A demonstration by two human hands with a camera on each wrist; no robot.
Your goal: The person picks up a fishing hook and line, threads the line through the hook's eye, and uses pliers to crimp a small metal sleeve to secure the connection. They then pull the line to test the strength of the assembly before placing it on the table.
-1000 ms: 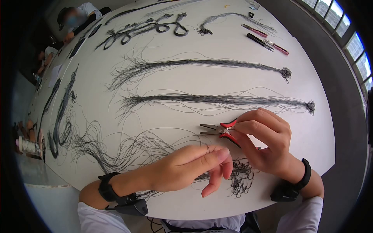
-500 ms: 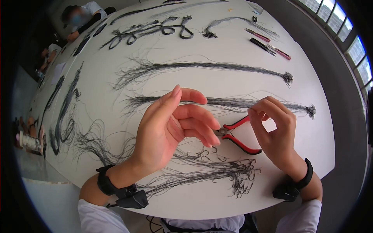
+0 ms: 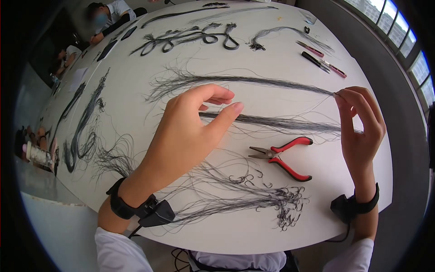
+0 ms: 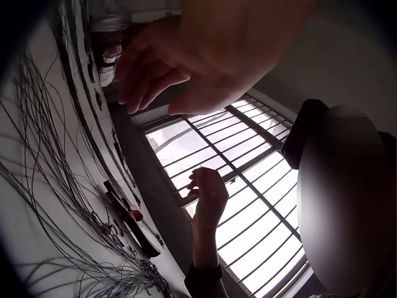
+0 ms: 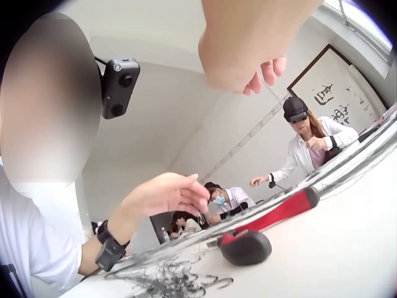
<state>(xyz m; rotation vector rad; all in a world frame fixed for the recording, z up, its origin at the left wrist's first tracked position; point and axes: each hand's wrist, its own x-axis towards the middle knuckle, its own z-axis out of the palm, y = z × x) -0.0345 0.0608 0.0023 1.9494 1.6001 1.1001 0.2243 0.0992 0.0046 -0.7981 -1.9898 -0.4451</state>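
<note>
In the head view my right hand (image 3: 364, 120) is raised at the right, thumb and forefinger pinching a small dark piece that looks like a fish hook; the fingertips overlap the knotted end of the upper line bundle (image 3: 267, 82). Left of it, my left hand (image 3: 195, 118) hovers above the lower line bundle (image 3: 276, 121), fingers loosely bent and thumb apart. Red-handled pliers (image 3: 292, 156) lie on the table between the hands, jaws pointing left. Nearest me lies a bundle of black lines (image 3: 217, 208) ending in a cluster of fish hooks (image 3: 290, 206).
Two pink-handled tools (image 3: 335, 68) and black snips (image 3: 315, 61) lie at the back right. Looped black bundles (image 3: 208, 38) and another hooked bundle (image 3: 290, 29) are at the back. More bundles (image 3: 86, 120) lie at left. Other people (image 5: 310, 143) sit along the table.
My right hand has left the pliers and moved up and right, fingertips pinched. My left hand has risen from over the near hooks, turned palm-up, then back over. The pliers lie released.
</note>
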